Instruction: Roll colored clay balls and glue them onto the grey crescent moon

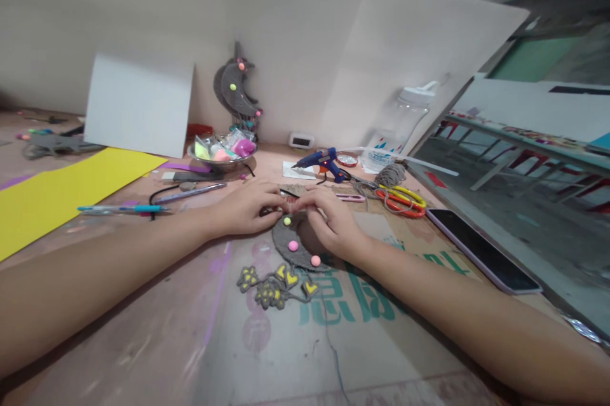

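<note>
A grey crescent-shaped craft piece [291,252] lies on the cardboard in front of me, with yellow and pink pom-poms stuck on it. Small grey and yellow charms [274,284] hang from it on strings. My left hand [248,209] rests at the crescent's upper tip, fingers curled and pinched there. My right hand [328,222] lies over the crescent's right side, fingers bent and pinching at the same tip. Fingertips of both hands meet; what they pinch is too small to name.
A blue glue gun [324,163], orange and yellow scissors [403,201], twine [389,175] and a phone [481,257] lie to the right. A bowl of craft bits [223,153], pens [121,208] and a yellow sheet [57,193] are to the left. A finished crescent [237,91] leans on the wall.
</note>
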`<state>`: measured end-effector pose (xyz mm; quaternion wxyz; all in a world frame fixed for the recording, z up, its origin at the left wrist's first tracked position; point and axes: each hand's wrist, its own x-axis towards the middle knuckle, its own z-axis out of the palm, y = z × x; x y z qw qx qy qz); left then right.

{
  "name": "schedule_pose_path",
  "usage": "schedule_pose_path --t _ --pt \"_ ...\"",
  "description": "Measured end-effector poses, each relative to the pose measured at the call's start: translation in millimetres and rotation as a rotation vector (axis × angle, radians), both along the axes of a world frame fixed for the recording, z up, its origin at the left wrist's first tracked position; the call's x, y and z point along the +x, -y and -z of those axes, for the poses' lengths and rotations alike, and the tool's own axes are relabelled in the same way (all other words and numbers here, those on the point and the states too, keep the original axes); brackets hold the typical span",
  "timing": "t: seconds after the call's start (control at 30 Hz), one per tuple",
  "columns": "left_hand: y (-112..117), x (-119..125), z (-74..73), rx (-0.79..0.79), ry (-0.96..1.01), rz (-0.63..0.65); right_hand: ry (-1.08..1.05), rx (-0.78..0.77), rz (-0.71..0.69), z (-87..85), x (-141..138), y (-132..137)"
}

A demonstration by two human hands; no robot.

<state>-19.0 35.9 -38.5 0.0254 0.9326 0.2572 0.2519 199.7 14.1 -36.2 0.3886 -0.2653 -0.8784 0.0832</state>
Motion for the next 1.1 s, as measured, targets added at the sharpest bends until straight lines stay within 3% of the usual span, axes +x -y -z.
schedule_pose_path --t 0.2,0.53,0.73,1.1 --pt "-2 -1 2.1 0.000 -0.006 -0.011 -0.098 -0.210 0.139 -2.1 0 -3" --pt "0 0 0.4 -0.021 -0.004 -0.009 -0.026 -0.235 0.080 -2.3 -3 1" --pt "0 0 0.6 -0.022 -0.002 -0.011 -0.014 -0.093 0.116 0.6 -1 -1" --pt "0 -1 0.0 -0.007 -0.039 -0.022 0.257 -0.081 -0.111 -6.3 21 -29"
